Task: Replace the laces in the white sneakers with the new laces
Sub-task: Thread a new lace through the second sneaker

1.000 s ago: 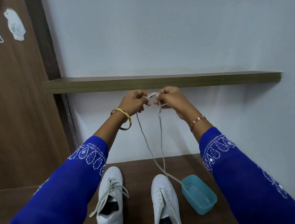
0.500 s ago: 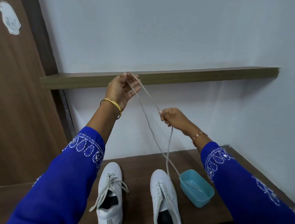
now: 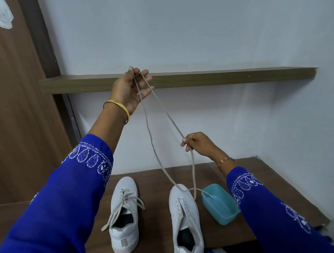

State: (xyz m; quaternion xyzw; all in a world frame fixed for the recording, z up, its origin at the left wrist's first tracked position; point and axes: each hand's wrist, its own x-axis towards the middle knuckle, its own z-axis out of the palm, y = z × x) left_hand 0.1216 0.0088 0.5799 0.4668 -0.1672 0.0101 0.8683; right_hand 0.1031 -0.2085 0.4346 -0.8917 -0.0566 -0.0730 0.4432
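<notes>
- Upper centre of the frame: I am watching the left hand [image 3: 129, 89] lifting a long grey-beige shoelace [image 3: 162, 107] in front of the brown wooden wall shelf [image 3: 217, 78], thumb and forefinger pinching the lace near its top while the other fingers are spreading loosely.
- Centre right: the right hand [image 3: 198, 144] is pinching the same lace lower down, fingers curling around it.
- From the left hand, two strands are running down: one through the right hand, one straight to the toe of the unlaced white sneaker [image 3: 185, 221] at bottom centre; both are trailing towards the light blue plastic tub [image 3: 220, 208] just beside it.
- Bottom centre-left: the laced white sneaker [image 3: 124, 214] is sitting on the dark brown wooden tabletop [image 3: 158, 218], apart from its partner.
- Both forearms are wearing blue sleeves with white embroidery [image 3: 91, 158]; a gold bangle [image 3: 116, 109] is circling the left wrist.
</notes>
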